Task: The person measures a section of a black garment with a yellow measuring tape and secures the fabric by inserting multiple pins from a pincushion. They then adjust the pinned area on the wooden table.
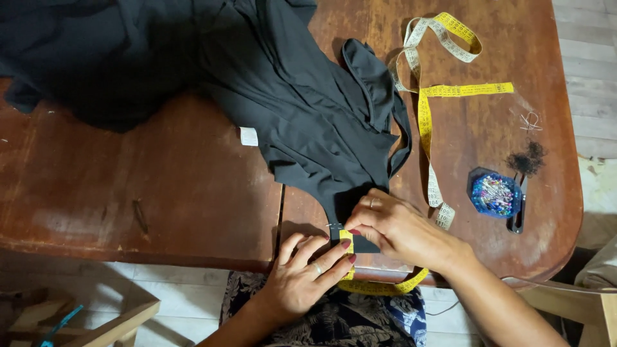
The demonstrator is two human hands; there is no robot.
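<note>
The right hand [392, 226] hides the black garment's [308, 115] narrow end and part of the yellow tape measure [425, 122]. Far above both hands, the garment runs off the top edge.

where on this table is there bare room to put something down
The widest bare patch of the table lies left of the center seam, below the black garment. A smaller one sits at the far right corner, beyond the tape measure and above the blue pin box. The near edge is crowded: left hand and right hand pinch the fabric strap there.
</note>
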